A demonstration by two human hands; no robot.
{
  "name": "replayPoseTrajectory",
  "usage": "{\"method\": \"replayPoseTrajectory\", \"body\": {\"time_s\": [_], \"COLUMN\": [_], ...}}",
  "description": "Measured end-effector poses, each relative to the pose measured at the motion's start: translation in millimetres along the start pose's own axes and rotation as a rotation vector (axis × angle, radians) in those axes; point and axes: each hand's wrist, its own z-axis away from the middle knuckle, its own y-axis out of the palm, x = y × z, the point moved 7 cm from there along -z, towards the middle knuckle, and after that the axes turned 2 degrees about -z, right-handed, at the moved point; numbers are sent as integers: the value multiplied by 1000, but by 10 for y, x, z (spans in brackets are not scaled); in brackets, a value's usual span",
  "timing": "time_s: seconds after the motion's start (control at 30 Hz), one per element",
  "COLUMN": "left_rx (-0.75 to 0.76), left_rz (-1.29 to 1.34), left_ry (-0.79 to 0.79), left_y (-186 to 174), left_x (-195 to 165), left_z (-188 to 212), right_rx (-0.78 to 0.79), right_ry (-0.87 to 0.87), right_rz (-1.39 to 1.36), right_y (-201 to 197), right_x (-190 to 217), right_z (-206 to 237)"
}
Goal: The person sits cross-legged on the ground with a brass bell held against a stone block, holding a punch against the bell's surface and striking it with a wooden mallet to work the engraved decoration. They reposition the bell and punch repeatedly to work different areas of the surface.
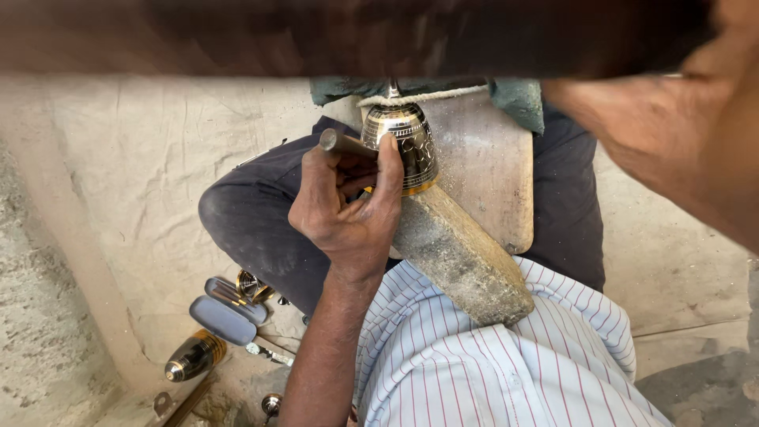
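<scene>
A dark engraved brass bell [405,146] sits on the far end of a thick wooden block [462,257] that slopes from the person's lap towards a flat board [490,174], tied at its top by a pale cord [419,97]. The left hand [348,205] lies just left of the bell, fingers curled around a small metal punch [336,142], forefinger pressed against the bell's side. The right hand [680,134] is raised and blurred at the upper right; I cannot tell its grip. On the floor to the left lie a brass piece [194,357] and grey-handled tools [225,312].
</scene>
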Motion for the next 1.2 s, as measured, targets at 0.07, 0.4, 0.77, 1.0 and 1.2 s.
{"method": "replayPoseTrajectory", "body": {"time_s": [0.07,0.4,0.77,1.0,1.2], "left_rx": [11,420,505,647,835], "left_rz": [-31,-12,-200,-278,-301], "left_ry": [46,128,172,218,379], "left_y": [4,227,292,336,463], "left_x": [-37,-92,-194,-368,-474], "left_z": [-16,-350,-405,-464,-563], "right_rx": [19,85,21,-23,6], "right_ry": [-20,278,175,-15,261], "right_rz": [-1,-444,-85,121,-134], "right_y": [-7,-56,10,81,395], "right_x": [55,-444,-322,-489,-757], "right_z": [2,-284,13,127,598]}}
